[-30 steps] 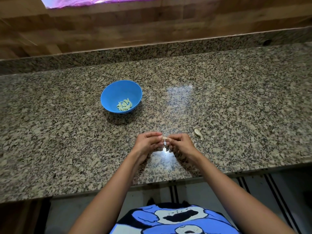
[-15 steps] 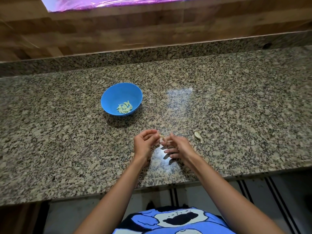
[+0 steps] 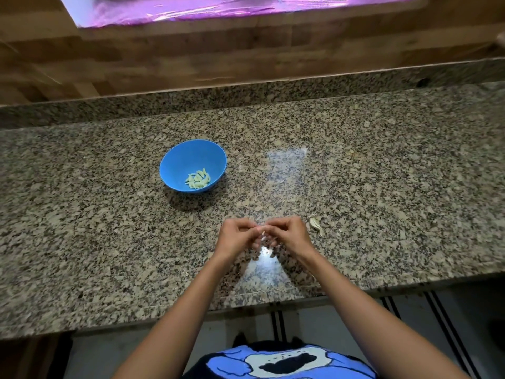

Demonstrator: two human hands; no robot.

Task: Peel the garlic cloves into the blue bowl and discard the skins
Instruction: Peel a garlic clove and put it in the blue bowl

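Both hands meet low-centre over the counter (image 3: 382,173), just above its near edge. Left hand (image 3: 237,236) & right hand (image 3: 289,235) are knuckles-up with fingers curled in, and the fingertips of both press together on one garlic clove (image 3: 262,231). The clove sits right btwn the two sets of fingertips, pinched from either side. Only a small pale sliver shows in the gap; the rest is hidden by the fingers. Can't tell its long axis or which way its tip points: too small and too covered. The lower fingers of each hand are tucked under, near each other below the clove.

Blue bowl (image 3: 177,162) stands upright on the counter, up & to the left of the hands, well apart from them. Peeled cloves (image 3: 198,179) lie in a small heap at its bottom, toward the near-right wall, pointing every which way.

A loose garlic piece (image 3: 315,225) lies flat on the counter just right of the right hand, not touching it. Its long axis runs from far-left to near-right, thin tail toward the near-right. Can't tell whether it's skin or an unpeeled clove.

Wooden wall (image 3: 246,58) behind the counter; blue printed shirt (image 3: 287,362) at bottom of view.
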